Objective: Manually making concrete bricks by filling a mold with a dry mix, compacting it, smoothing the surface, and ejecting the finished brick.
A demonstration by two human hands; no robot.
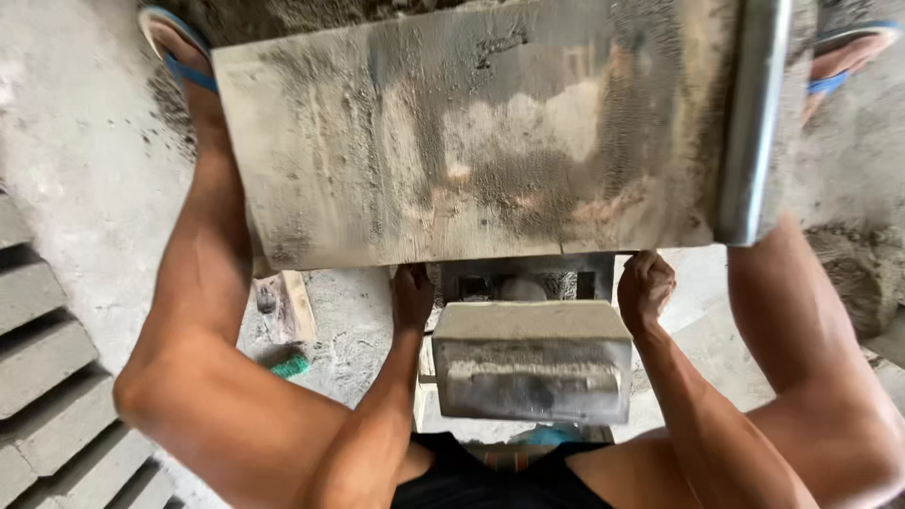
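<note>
Between my knees, low in the head view, sits a grey metal block mould (pixel 533 363), boxy, cement-crusted, with a pale flat top edge and a darker front face carrying a raised horizontal bar. Its long axis runs left to right across the view, the barred face turned toward me. Behind it I can see a dark frame with open slots (pixel 528 283), part hidden.

My left hand (pixel 412 294) is on the mould's left upper corner, fingers curled down and closed around something at that edge; exactly what it clasps I cannot tell, the palm hides it. My right hand (pixel 645 287) is at the right upper corner, closed in a fist on a part there, likewise hidden. So the mould lies directly between both hands, its top just below them, touching or very close on each side.

Above the hands a big flat board (pixel 471 141), smeared with grey cement and sandy patches, fills the upper view, long side left to right, slightly tilted. A smooth metal bar (pixel 751 123) runs top to bottom along its right end.

Blue sandals: left foot (pixel 174 47) top left, right foot (pixel 848 57) top right. Grey concrete blocks (pixel 47 377) in rows at the left edge. A green object (pixel 290 366) on the dusty floor (pixel 75 141) near my left knee.
</note>
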